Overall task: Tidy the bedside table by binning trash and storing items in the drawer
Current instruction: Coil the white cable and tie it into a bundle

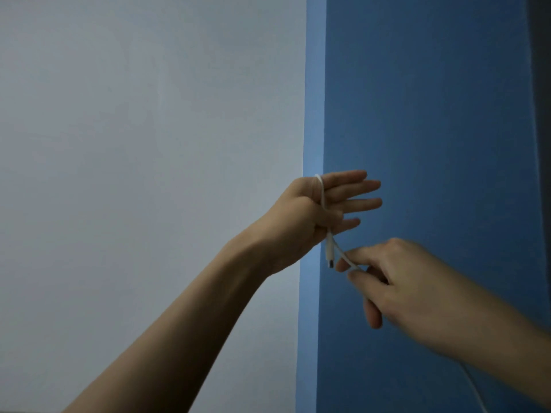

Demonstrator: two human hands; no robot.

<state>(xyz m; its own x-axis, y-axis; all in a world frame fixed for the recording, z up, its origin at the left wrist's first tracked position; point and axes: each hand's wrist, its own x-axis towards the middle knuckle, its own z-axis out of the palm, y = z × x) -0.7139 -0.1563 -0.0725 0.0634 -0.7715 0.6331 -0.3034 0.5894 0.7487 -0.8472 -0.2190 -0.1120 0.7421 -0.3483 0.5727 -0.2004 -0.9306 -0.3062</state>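
Before the pale wall (149, 144) on the left, the left hand (310, 204) is raised at mid-frame. Its fingers are straight and point right, and its thumb pins the white cable (323, 195) across the palm. There the cable runs top to bottom, its plug (330, 252) hanging downward. Just to the lower right, the right hand (396, 281) has its grip pinched on the loose run, which slants down-right. The next wrap probably goes over those straight fingers.
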